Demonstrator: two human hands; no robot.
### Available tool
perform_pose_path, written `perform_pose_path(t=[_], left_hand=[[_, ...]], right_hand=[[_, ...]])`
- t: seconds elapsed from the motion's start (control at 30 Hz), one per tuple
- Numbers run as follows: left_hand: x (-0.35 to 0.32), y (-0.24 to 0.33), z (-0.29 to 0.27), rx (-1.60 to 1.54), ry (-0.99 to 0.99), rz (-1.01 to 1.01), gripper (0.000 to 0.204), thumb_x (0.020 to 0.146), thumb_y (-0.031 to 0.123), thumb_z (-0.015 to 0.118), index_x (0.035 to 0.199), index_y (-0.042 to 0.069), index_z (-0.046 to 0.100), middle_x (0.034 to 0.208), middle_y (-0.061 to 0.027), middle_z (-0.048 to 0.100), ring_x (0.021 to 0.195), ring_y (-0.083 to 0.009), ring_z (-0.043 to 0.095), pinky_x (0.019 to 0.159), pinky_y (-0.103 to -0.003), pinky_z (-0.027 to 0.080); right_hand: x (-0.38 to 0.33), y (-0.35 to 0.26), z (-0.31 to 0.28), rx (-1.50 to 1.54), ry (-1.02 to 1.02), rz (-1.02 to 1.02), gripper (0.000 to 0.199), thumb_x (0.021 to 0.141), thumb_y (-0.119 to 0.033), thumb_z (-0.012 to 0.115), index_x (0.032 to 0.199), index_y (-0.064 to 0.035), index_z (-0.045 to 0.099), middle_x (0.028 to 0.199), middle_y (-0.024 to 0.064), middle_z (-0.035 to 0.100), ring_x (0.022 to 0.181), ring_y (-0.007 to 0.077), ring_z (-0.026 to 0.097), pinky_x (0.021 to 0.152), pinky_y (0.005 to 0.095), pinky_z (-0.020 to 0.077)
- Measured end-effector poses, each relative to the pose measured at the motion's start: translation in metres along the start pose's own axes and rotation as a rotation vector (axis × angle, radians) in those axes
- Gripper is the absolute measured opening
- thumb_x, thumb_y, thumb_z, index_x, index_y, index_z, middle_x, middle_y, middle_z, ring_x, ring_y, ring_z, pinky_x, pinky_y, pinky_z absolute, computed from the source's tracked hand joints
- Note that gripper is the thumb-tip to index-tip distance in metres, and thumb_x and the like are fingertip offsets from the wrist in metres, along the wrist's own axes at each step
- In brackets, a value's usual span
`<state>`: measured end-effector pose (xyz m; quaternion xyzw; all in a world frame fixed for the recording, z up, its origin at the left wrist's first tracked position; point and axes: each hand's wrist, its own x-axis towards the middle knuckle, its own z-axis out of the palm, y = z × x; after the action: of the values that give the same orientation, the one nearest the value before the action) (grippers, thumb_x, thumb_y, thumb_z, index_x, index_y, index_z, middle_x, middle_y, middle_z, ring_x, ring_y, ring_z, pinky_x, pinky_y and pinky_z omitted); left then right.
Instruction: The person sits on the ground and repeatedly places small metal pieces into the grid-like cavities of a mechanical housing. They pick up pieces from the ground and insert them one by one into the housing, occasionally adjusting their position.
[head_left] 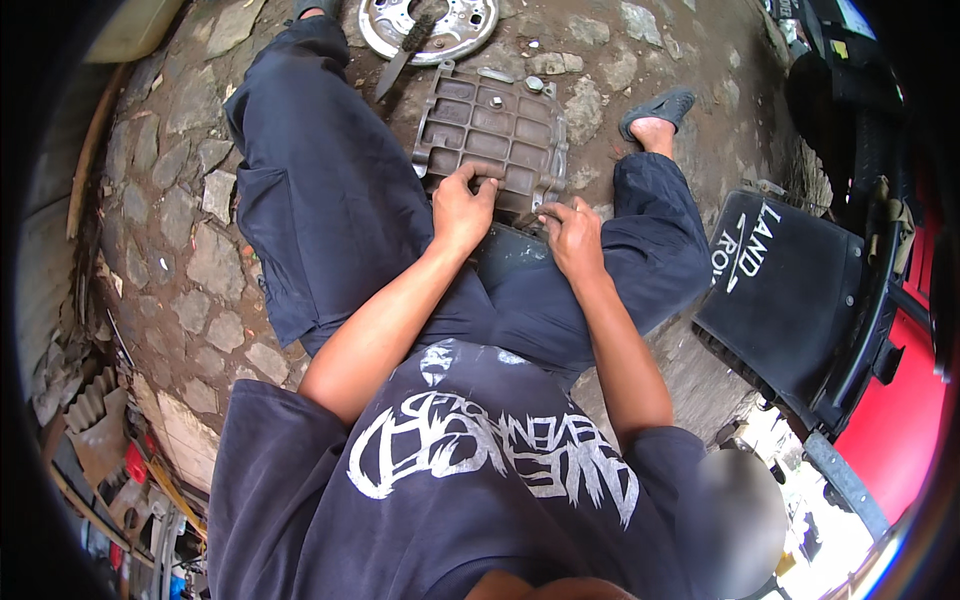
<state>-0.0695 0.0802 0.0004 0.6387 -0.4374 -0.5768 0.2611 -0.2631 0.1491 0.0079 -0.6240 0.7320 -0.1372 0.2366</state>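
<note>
A grey cast-metal cover (487,125) with a grid of raised ribs lies between my legs, with bolt lugs along its edges. My left hand (465,212) grips its near edge, fingers curled and thumb against the ribs. At its near right corner my right hand (574,238) is closed, fingertips pinched together close to the metal. What sits between those fingertips is too small and dark to make out. A loose bolt (496,102) stands in one rib pocket, and a round metal piece (534,84) rests at the far right corner.
Past the cover, a wire brush (408,58) leans on a round metal plate (455,18). Uneven stone paving (215,270) surrounds me. A black mud flap (785,290) and red vehicle bodywork (900,410) stand at the right. Scrap parts (105,430) crowd the lower left.
</note>
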Motion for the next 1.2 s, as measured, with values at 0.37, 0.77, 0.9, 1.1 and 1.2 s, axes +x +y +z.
perform_pose_path(t=[0.37, 0.77, 0.9, 1.1, 1.2], left_hand=[[-0.002, -0.001, 0.004, -0.012, -0.058, -0.001, 0.019, 0.095, 0.012, 0.068, 0.109, 0.005, 0.078, 0.096, -0.0096, 0.082, 0.09, -0.019, 0.078, 0.087, -0.034, 0.058], [0.002, -0.004, 0.002, 0.01, -0.076, -0.002, 0.02, 0.097, 0.012, 0.068, 0.112, 0.004, 0.078, 0.098, -0.0087, 0.082, 0.092, -0.0158, 0.077, 0.088, -0.032, 0.057], [-0.001, -0.003, 0.003, 0.029, -0.091, 0.017, 0.021, 0.096, 0.012, 0.068, 0.112, 0.003, 0.078, 0.098, -0.009, 0.082, 0.093, -0.0162, 0.077, 0.088, -0.032, 0.057], [-0.003, -0.001, 0.004, 0.051, -0.105, 0.008, 0.022, 0.095, 0.012, 0.068, 0.113, 0.004, 0.079, 0.098, -0.0095, 0.082, 0.093, -0.0169, 0.077, 0.088, -0.032, 0.057], [0.0, -0.003, 0.002, 0.019, -0.091, -0.005, 0.021, 0.095, 0.012, 0.069, 0.112, 0.004, 0.079, 0.098, -0.0096, 0.082, 0.093, -0.0169, 0.077, 0.088, -0.032, 0.057]], right_hand=[[-0.001, 0.007, 0.003, 0.016, 0.023, 0.015, 0.015, 0.088, -0.011, 0.079, 0.102, -0.007, 0.082, 0.08, 0.0193, 0.068, 0.082, 0.0369, 0.065, 0.08, 0.0461, 0.0533], [0.012, 0.006, 0.005, 0.005, -0.011, 0.046, 0.019, 0.088, -0.016, 0.079, 0.104, -0.0066, 0.082, 0.082, 0.0237, 0.069, 0.09, 0.0432, 0.067, 0.086, 0.0498, 0.0523], [0.009, 0.003, 0.002, 0.005, -0.023, 0.074, 0.02, 0.087, -0.016, 0.079, 0.104, -0.0061, 0.081, 0.089, 0.0264, 0.072, 0.093, 0.0458, 0.068, 0.091, 0.0498, 0.0528], [0.009, 0.002, 0.002, 0.022, -0.025, 0.057, 0.021, 0.086, -0.017, 0.079, 0.104, -0.0061, 0.082, 0.091, 0.0281, 0.072, 0.093, 0.0472, 0.069, 0.091, 0.051, 0.0531], [0.005, 0.01, 0.004, 0.034, -0.029, 0.026, 0.021, 0.086, -0.016, 0.08, 0.104, -0.0061, 0.082, 0.089, 0.0272, 0.071, 0.09, 0.0455, 0.069, 0.088, 0.0508, 0.0538]])
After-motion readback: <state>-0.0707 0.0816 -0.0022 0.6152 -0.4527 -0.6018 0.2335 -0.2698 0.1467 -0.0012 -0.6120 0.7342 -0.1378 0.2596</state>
